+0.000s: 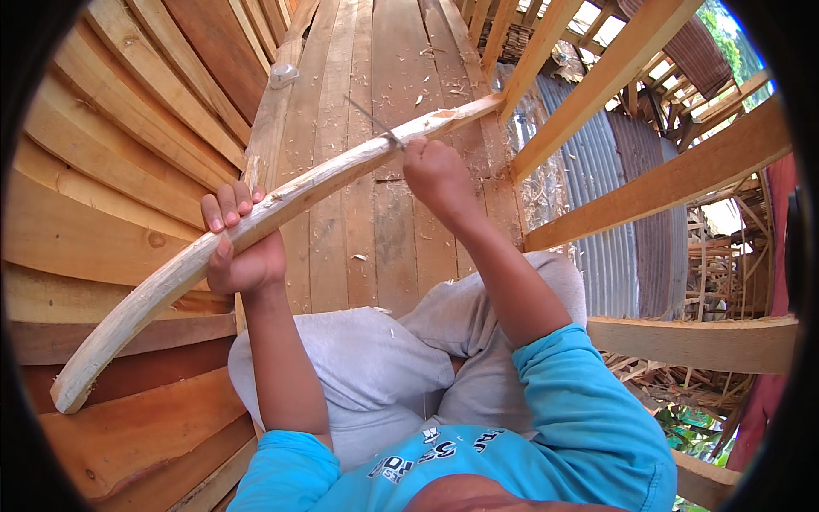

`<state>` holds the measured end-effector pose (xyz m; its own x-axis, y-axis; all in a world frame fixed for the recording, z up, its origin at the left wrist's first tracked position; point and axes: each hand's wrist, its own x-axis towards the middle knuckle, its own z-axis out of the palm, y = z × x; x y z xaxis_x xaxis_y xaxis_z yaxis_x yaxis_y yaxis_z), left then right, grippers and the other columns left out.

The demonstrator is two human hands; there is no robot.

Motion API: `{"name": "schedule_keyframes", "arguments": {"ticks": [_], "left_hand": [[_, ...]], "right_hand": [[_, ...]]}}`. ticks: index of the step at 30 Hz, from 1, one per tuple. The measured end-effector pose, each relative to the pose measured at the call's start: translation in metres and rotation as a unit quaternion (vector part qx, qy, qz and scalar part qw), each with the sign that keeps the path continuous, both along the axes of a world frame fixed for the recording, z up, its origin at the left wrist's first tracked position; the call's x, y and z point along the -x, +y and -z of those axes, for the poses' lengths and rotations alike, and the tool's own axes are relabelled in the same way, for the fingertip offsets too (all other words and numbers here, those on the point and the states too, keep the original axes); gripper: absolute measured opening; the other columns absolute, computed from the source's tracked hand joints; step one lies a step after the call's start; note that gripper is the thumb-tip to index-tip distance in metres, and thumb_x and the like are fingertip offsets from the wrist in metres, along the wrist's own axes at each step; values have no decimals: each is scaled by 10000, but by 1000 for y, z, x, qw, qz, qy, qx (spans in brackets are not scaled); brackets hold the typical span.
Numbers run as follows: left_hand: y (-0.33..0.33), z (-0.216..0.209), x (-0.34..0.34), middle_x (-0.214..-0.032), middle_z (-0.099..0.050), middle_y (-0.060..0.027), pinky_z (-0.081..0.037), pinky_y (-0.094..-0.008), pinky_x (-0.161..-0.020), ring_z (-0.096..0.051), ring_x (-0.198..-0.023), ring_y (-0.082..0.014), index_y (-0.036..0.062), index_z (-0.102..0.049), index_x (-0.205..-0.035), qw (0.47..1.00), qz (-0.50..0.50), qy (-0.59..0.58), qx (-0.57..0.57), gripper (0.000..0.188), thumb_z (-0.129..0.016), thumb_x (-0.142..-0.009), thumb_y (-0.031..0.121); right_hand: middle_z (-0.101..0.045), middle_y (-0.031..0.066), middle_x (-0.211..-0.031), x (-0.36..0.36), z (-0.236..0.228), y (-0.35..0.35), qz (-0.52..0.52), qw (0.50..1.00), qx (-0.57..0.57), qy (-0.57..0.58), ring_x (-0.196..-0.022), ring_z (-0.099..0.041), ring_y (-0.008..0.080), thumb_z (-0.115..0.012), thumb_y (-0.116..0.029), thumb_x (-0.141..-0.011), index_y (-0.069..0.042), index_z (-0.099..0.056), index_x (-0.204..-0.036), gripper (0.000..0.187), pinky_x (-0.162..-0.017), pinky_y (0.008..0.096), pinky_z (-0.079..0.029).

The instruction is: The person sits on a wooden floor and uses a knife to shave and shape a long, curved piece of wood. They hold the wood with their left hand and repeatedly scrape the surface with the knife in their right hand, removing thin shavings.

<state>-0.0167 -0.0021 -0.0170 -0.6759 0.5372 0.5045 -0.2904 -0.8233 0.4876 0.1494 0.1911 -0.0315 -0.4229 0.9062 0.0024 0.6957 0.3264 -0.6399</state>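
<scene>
A long, pale wooden pole, stripped of bark, runs slantwise across my lap from the lower left to the railing at the upper right. My left hand grips it from below, thumb and fingers wrapped around its left half. Farther along, my right hand is closed in a fist around the handle of a knife, mostly hidden by the fingers. The thin dark knife blade lies across the top of the pole and points up to the left.
Wood shavings are scattered over the plank floor. A board wall rises on the left, and wooden railing slats stand on the right. Corrugated metal sheets lie beyond them. A small clear plastic item sits by the wall.
</scene>
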Motion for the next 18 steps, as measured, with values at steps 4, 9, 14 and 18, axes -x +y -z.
{"name": "schedule_keyframes", "arguments": {"ticks": [4, 9, 14, 18], "left_hand": [[2, -8, -7, -828, -468, 45, -359, -335, -942, -467, -884, -131, 209, -468, -846, 999, -17, -16, 28, 320, -725, -667, 272], [9, 3, -10, -829, -461, 36, -354, -348, -957, -456, -884, -138, 206, -462, -850, 1000, -5, -26, 15, 309, -702, -662, 255], [0, 6, -4, -828, -458, 34, -350, -348, -963, -452, -876, -140, 202, -463, -848, 999, -21, -31, 14, 302, -697, -665, 256], [7, 0, -12, -824, -454, 35, -352, -345, -960, -453, -867, -135, 202, -462, -845, 999, -9, -25, 24, 300, -697, -664, 255]], "right_hand": [[-648, 343, -941, 1, -7, -1, -5, 1000, -15, 0, -955, -619, 511, -343, -357, -958, 82, -679, -848, 564, -919, 552, -460], [-654, 334, -959, -17, 29, 37, 63, 998, -27, 10, -964, -627, 495, -329, -365, -966, 73, -684, -879, 570, -914, 545, -474], [-663, 323, -951, 5, -23, -17, -36, 999, -4, -23, -968, -623, 506, -315, -360, -972, 54, -696, -885, 569, -911, 554, -471], [-655, 332, -995, -30, 37, 73, 74, 997, 11, -12, -999, -628, 480, -323, -364, -966, 52, -699, -927, 562, -915, 537, -473]]}}
